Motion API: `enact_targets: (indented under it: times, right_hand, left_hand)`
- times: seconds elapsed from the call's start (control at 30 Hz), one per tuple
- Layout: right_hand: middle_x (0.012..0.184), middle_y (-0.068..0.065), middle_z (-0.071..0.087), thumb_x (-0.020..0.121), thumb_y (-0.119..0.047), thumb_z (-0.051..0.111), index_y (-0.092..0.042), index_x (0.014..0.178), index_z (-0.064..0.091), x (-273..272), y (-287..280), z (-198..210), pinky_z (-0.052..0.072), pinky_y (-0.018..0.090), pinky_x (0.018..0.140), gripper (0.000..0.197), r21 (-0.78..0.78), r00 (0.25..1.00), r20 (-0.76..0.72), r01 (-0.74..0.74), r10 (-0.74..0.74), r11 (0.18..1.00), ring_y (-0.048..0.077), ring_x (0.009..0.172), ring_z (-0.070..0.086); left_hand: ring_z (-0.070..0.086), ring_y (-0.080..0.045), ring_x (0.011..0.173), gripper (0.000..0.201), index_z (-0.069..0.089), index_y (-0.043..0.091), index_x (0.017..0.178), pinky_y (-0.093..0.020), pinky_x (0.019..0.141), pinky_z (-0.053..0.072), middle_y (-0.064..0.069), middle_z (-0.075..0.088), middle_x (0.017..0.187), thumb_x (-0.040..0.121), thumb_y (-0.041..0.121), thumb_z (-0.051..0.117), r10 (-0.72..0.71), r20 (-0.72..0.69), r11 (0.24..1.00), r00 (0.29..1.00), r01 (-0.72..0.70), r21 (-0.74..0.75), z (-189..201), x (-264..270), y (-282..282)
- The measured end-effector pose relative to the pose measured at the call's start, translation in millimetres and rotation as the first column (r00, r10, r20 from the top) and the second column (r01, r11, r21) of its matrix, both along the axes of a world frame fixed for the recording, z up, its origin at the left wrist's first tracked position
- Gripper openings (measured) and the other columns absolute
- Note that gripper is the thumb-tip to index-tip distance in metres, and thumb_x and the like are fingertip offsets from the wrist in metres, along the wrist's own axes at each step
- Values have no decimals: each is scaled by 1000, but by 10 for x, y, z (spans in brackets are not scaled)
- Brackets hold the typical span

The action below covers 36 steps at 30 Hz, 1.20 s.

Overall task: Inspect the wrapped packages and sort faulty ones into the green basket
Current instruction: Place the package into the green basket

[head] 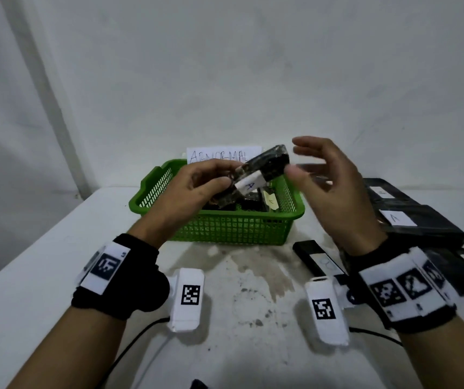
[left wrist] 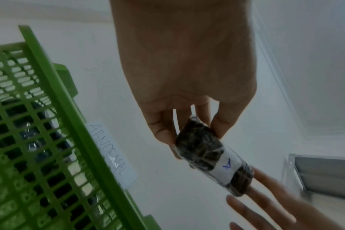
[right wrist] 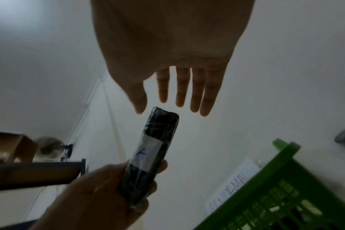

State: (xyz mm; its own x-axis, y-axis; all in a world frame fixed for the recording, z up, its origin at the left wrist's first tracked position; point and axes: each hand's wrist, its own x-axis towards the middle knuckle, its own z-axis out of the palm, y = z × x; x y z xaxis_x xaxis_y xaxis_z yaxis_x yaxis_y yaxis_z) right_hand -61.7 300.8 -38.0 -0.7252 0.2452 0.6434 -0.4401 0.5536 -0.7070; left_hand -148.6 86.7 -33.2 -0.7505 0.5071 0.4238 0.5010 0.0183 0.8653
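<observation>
- Wrapped package, marked "A", held tilted above green basket.
- Likely light, stiff; film slick, so pinch by the ends.
- Left hand gripping lower end.
- Right hand spread beside upper end, holding nothing.

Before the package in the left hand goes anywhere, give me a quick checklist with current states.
1. Left hand grips the package at one end: ok.
2. Right hand free, fingers straight, beside the package's far end: ok.
3. Label marked A faces the camera: ok.
4. Wrap faulty or sound: cannot tell, the picture is too blurred.
5. Green basket directly below, with room beside the packages already in it: ok.
6. ABNORMAL sign behind the basket: ok.
</observation>
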Motion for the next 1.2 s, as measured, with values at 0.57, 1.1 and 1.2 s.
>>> enact_targets:
  times: [0.57, 1.1, 1.2]
  right_hand:
    - [91, -10, 58, 77, -50, 80, -27, 115, 66, -1427, -295, 648, 39, 31, 72, 47, 854, 912, 402, -340, -84, 394, 14, 83, 52]
    - [84, -6, 60, 81, -44, 75, -24, 87, 63, -2516, -967, -141, 42, 29, 60, 24, 778, 763, 615, -628, 196, 5, 12, 71, 50]
    - [97, -8, 51, 84, -41, 70, -28, 92, 65, -2475, -951, -253, 33, 24, 55, 17, 824, 815, 566, -566, 128, -42, 10, 77, 43]
  left_hand:
    - [57, 4, 85, 17, 62, 23, 113, -6, 70, 43, 6, 61, 109, 99, 19, 55, 375, -222, 915, 900, -398, -68, -111, -980, -642]
    - [66, -20, 90, 25, 63, 20, 100, -47, 89, 52, 4, 69, 84, 101, 23, 39, 428, -26, 902, 903, -429, -49, -452, -1308, -764]
    - [66, -21, 90, 25, 65, 18, 100, -47, 89, 53, 6, 68, 83, 102, 20, 40, 433, -31, 896, 901, -434, -90, -426, -1291, -718]
